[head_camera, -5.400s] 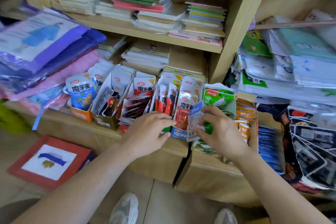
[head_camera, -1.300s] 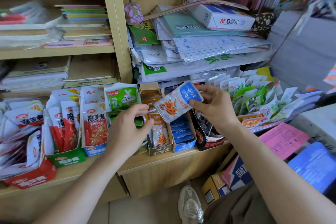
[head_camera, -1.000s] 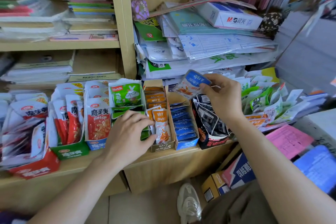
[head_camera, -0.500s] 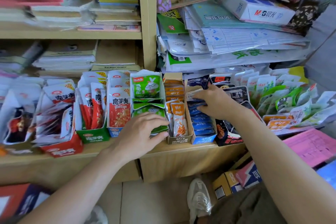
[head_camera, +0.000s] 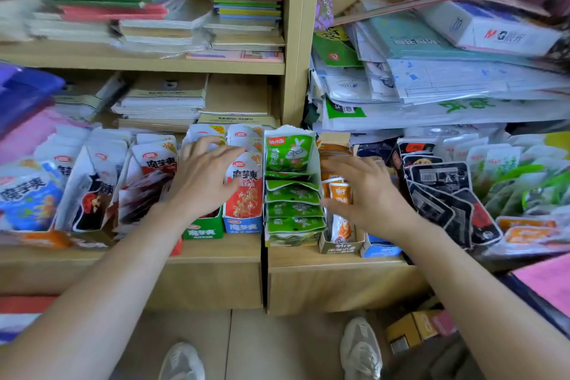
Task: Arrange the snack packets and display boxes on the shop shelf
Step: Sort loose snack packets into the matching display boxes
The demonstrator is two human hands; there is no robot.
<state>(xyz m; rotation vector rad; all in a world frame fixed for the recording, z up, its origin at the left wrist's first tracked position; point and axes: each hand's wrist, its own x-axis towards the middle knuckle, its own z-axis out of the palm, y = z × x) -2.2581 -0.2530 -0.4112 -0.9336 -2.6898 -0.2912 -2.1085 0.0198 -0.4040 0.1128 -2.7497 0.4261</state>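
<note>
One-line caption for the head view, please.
Left hand and right hand flank a green rabbit-print cardboard display box on the wooden shelf.

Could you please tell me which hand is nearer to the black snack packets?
Right. The right hand is just left of the black snack packets, over the orange packets; the left hand is farther left, beyond the green rabbit box.

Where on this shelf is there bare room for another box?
Only the bare ledge strip in front of the green box and blue box. The row is packed side by side; loose packets crowd the right.
</note>
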